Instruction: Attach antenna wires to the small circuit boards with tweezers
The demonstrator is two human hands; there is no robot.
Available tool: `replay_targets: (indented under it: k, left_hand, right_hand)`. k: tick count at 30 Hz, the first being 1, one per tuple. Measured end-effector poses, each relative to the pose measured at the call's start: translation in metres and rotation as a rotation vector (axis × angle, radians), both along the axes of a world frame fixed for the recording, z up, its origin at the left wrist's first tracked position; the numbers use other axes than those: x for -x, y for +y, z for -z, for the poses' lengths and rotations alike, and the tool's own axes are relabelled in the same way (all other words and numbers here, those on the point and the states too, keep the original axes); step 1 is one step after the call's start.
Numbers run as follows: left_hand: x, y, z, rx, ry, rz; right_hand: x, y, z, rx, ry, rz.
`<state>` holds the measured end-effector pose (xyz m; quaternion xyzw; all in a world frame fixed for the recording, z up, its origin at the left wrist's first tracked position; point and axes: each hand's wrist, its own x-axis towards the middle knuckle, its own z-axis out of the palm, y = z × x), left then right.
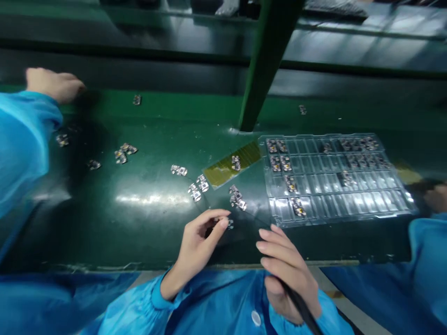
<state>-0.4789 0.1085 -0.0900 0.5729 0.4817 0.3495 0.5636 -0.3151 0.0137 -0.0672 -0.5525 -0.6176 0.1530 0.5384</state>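
Note:
My left hand (200,244) is pinched, thumb against fingertips, on a small circuit board (230,224) whose edge shows past the fingers. My right hand (289,272) holds a slim black pen-like tool (301,304). That tool slants down toward the bottom edge, and its working tip is hidden by the hand. Just beyond my hands lie two touching small boards (238,197). Farther left are a pair of boards (198,187) and another piece (179,170). An amber strip (223,170) bears one board (236,163).
A clear compartment tray (328,201) stands at the right, partly filled with boards. More boards (125,152) lie scattered at the left. A green post (260,79) rises behind the strip. Co-workers' hands (54,85) are at the far left and right edges.

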Motion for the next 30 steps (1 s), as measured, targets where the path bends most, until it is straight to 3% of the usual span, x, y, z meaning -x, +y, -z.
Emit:
replay_targets:
  k: [2,4,9,13,18,21,23,25,28,30]
  left_hand:
    - [0.003,0.0,-0.006,-0.06,0.018,0.043]
    - [0.005,0.001,-0.011,-0.096,0.021,0.087]
    - [0.003,0.005,-0.019,-0.253,0.084,0.102]
    - [-0.003,0.005,-0.024,-0.266,0.147,0.069]
    - [-0.003,0.014,-0.025,-0.187,0.304,-0.085]
    - [-0.006,0.049,-0.04,-0.175,0.308,-0.159]
    - [-0.013,0.089,-0.053,-0.18,0.282,-0.172]
    - [-0.024,0.138,-0.063,-0.153,0.304,-0.106]
    - [-0.042,0.212,-0.062,-0.128,0.249,-0.119]
    - [-0.051,0.25,-0.052,-0.132,0.275,-0.141]
  right_hand:
    - [0.003,0.007,-0.006,0.008,0.109,0.067]
    - [0.007,0.016,-0.01,0.19,0.085,0.083]
    - [0.009,0.03,-0.009,0.431,0.05,-0.033]
    - [0.007,0.027,-0.009,0.469,0.134,-0.06]
    - [-0.003,0.02,-0.019,0.386,0.238,-0.047]
    - [-0.034,0.02,-0.026,0.286,0.199,0.1]
    - [-0.069,0.026,-0.028,0.255,0.088,0.241]
    - [-0.11,0.04,-0.025,0.306,-0.07,0.436]
    - [-0.168,0.069,-0.015,0.474,-0.305,0.664]
    - [-0.195,0.088,-0.006,0.582,-0.398,0.723]
